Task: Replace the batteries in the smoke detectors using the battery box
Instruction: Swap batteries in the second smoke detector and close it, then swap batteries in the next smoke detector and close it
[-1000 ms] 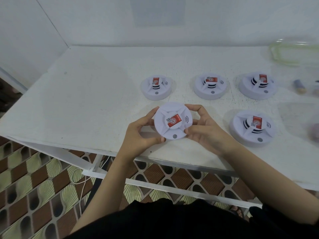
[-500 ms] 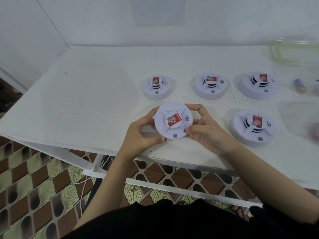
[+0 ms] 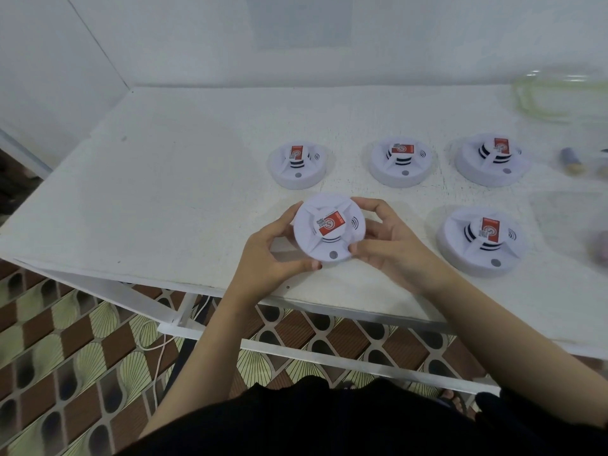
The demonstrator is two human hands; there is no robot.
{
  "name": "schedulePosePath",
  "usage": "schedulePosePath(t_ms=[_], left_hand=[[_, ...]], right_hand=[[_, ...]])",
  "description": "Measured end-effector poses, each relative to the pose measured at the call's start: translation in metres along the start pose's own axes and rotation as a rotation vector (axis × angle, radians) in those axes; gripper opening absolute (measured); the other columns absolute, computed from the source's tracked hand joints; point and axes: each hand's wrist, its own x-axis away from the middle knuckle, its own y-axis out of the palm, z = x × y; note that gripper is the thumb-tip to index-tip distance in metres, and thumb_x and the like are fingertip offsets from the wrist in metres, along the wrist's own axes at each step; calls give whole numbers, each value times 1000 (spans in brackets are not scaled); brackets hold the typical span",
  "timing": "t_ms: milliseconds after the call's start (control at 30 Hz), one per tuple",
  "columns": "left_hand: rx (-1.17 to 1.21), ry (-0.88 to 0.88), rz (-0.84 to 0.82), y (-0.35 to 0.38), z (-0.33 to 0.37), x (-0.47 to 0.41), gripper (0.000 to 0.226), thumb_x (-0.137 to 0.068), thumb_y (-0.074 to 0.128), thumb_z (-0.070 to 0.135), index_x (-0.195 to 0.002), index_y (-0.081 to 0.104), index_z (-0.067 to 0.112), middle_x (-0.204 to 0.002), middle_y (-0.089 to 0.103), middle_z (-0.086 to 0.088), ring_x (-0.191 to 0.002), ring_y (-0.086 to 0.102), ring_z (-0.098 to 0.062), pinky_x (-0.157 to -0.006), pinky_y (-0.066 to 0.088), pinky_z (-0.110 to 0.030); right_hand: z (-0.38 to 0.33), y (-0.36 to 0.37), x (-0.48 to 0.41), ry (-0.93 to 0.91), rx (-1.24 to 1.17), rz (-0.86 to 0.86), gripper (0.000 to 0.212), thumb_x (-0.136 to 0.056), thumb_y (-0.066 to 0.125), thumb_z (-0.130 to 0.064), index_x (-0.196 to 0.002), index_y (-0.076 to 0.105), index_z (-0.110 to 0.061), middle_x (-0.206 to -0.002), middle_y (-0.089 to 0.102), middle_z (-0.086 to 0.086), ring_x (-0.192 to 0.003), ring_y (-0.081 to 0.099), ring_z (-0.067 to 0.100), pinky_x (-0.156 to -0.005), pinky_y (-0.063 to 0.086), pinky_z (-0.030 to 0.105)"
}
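Note:
I hold a round white smoke detector [image 3: 329, 230] with a red label just above the near edge of the white table [image 3: 164, 179]. My left hand [image 3: 269, 255] grips its left rim with thumb and fingers. My right hand [image 3: 391, 248] grips its right rim the same way. Three more detectors stand in a row behind: one [image 3: 297, 165], one [image 3: 400, 161] and one [image 3: 492, 159]. Another detector [image 3: 481, 241] lies to the right of my hands. A clear battery box [image 3: 559, 97] shows blurred at the far right corner.
A small cylindrical battery [image 3: 571, 160] lies at the right edge, next to blurred clear plastic. The table's near edge runs under my wrists, with a white frame bar [image 3: 296, 352] below. Patterned floor tiles and a white cable [image 3: 154, 340] lie underneath.
The held detector has turned slightly in my hands; its red label sits at a slightly different angle. Both hands stay on its rim.

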Motion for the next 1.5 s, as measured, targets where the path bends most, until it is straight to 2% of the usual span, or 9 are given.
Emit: schedulePosePath(t_ms=[100,233,433,633,800,967,1067,1233,1500], left_hand=[[-6,-6,13,0,-2,0,81,-64,84,29,-137,50,30,-120,63,18,-106,57,3,-89,39,-5],[-105,-20,-1,1,-3,-1,80,-56,75,55,-130,44,48,-121,51,23,-112,45,14,-92,32,0],[-290,35,-39,4,-6,-6,86,-57,67,67,-133,56,29,-126,50,18,-114,36,23,-96,21,2],[-265,-32,-92,-3,-1,-9,81,-69,54,69,-135,55,22,-136,51,11,-126,42,-3,-106,29,-22],[-343,-48,74,-8,0,-22,58,-85,44,50,-125,63,13,-123,60,6,-116,50,-12,-98,33,-22],[-532,6,72,-7,-12,-30,52,-85,43,41,-115,70,7,-121,65,-8,-110,58,-28,-94,35,-29],[-535,7,74,-7,-10,-29,55,-84,40,44,-115,70,10,-121,65,-5,-109,58,-23,-94,34,-26],[-449,-49,108,-8,-10,-32,35,-84,56,30,-113,71,15,-120,64,4,-112,55,-18,-95,31,-21],[-254,82,195,4,36,-48,31,-89,64,6,-112,66,26,-116,61,16,-111,50,8,-92,30,0]], right_hand=[[2,0,7,-101,273,-14,79,-67,72,9,-132,37,-19,-124,57,7,-112,58,16,-90,51,29],[4,-3,14,-298,774,104,79,-63,79,-20,-133,41,-21,-132,50,-5,-122,46,7,-102,39,29],[5,-9,22,-187,1126,232,82,-69,81,-32,-140,39,-25,-151,27,0,-140,15,15,-106,10,23],[-17,-15,27,-122,1115,179,69,-81,70,-31,-141,38,-22,-148,34,-3,-133,28,8,-106,16,21],[-65,-54,13,-309,1176,476,43,-86,64,-20,-128,54,-16,-133,53,2,-121,43,9,-99,24,15],[-88,-117,-23,101,1463,774,70,-83,64,-39,-143,32,-23,-144,31,20,-132,29,40,-108,22,43],[-90,-136,-30,272,1406,800,89,-76,69,-49,-147,18,-30,-145,24,22,-129,29,44,-105,26,48],[-96,-145,-28,184,1268,773,97,-67,78,-40,-144,19,-34,-128,43,21,-119,39,36,-96,33,40],[-116,-96,15,-192,263,530,54,-79,65,-24,-124,46,-44,-108,51,1,-90,56,20,-73,53,35]])
